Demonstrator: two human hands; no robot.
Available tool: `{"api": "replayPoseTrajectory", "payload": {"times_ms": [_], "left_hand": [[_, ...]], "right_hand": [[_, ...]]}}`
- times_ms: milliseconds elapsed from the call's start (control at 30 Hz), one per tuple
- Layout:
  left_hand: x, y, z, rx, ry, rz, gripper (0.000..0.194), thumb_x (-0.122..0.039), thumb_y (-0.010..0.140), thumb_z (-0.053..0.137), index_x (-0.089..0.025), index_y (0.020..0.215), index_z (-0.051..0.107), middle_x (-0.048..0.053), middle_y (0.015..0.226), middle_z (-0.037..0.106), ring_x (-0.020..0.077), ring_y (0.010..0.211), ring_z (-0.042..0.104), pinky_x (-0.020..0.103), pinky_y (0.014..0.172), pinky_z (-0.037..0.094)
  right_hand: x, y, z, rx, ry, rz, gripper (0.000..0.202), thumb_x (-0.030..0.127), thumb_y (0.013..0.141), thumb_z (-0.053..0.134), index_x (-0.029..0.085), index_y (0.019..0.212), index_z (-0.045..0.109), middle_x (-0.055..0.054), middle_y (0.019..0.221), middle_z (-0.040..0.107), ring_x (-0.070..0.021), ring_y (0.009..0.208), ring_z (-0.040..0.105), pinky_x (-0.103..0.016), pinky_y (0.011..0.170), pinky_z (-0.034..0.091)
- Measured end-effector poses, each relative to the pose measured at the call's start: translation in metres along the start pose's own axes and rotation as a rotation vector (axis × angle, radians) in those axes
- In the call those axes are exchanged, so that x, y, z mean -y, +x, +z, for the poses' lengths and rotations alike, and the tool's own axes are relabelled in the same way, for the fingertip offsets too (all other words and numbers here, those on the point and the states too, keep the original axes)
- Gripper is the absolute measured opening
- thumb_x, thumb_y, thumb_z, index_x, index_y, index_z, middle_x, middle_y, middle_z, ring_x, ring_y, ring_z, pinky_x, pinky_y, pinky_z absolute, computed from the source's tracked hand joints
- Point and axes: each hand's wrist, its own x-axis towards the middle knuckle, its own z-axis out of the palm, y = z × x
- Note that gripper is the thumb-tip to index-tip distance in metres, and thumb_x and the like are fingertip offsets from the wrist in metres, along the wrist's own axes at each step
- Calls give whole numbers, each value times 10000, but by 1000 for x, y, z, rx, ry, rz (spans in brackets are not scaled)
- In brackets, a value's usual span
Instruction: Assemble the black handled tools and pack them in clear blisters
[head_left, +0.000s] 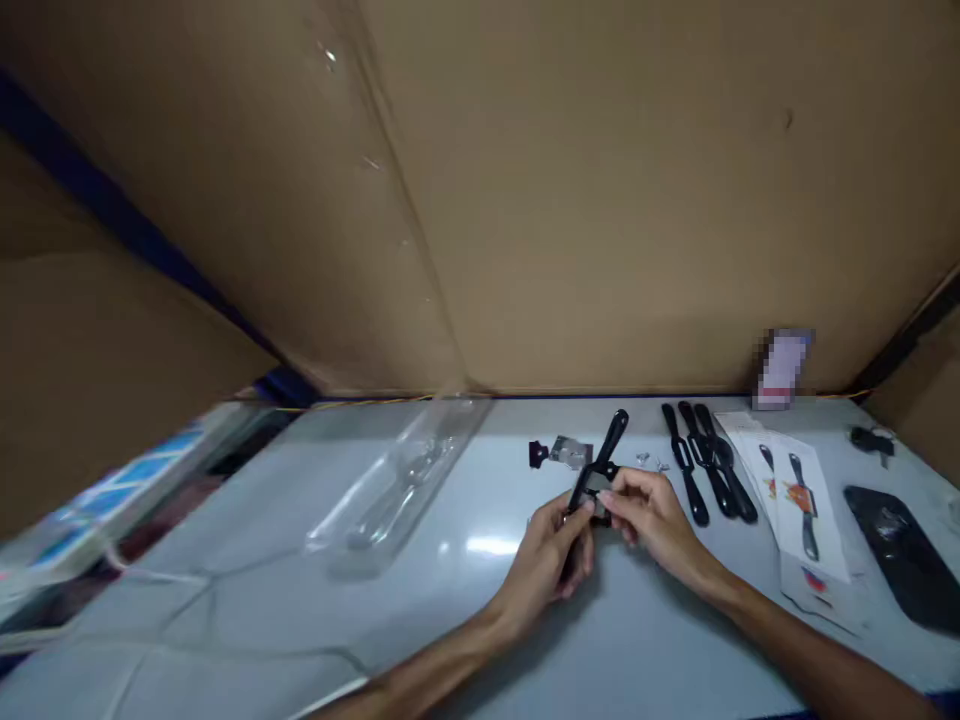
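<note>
The left hand [551, 550] has its grip closed round the near end of a black tool [598, 467], and the right hand [651, 515] pinches the grey plate [598, 483] at its middle, just above the bench [465, 600]. Three black tools [703, 457] lie near on the right, while a wide stretch of bench runs left to some see-through plastic [409, 480]. A brown wall [600, 250] stands along the back edge.

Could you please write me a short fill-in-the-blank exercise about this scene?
1. The tool held by the left hand and right hand has a ____-coloured handle.
2. Beyond the right hand, ____ similar handled pieces lie side by side.
3. The clear plastic package is to the ____ of the held tool.
Missing words: black; three; left.
</note>
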Motion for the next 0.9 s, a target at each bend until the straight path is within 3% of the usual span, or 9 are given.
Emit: {"api": "replayPoseTrajectory", "payload": {"times_ms": [733, 833, 900], "left_hand": [[2, -2, -1, -1, -3, 9, 328, -515, 902, 545, -190, 921, 512, -53, 500, 538, 68, 292, 341, 161, 281, 176], [2, -2, -1, -2, -9, 2, 332, -524, 893, 554, -196, 912, 508, -55, 502, 539, 66, 291, 341, 157, 281, 174], [1, -2, -2, -17, -16, -10, 346, -542, 879, 568, -203, 887, 497, -55, 506, 543, 65, 291, 342, 155, 280, 170]], "right_hand": [[1, 3, 4, 36, -17, 44, 304, 439, 802, 636, 203, 667, 502, 47, 550, 530, -78, 414, 431, -205, 400, 294], [6, 4, -1, 50, -74, 38, 321, 469, 837, 601, 201, 675, 528, 37, 550, 538, -84, 410, 423, -217, 406, 297], [14, 7, -10, -18, -174, -26, 350, 485, 877, 552, 193, 686, 573, 27, 549, 542, -94, 428, 434, -228, 435, 317]]}}
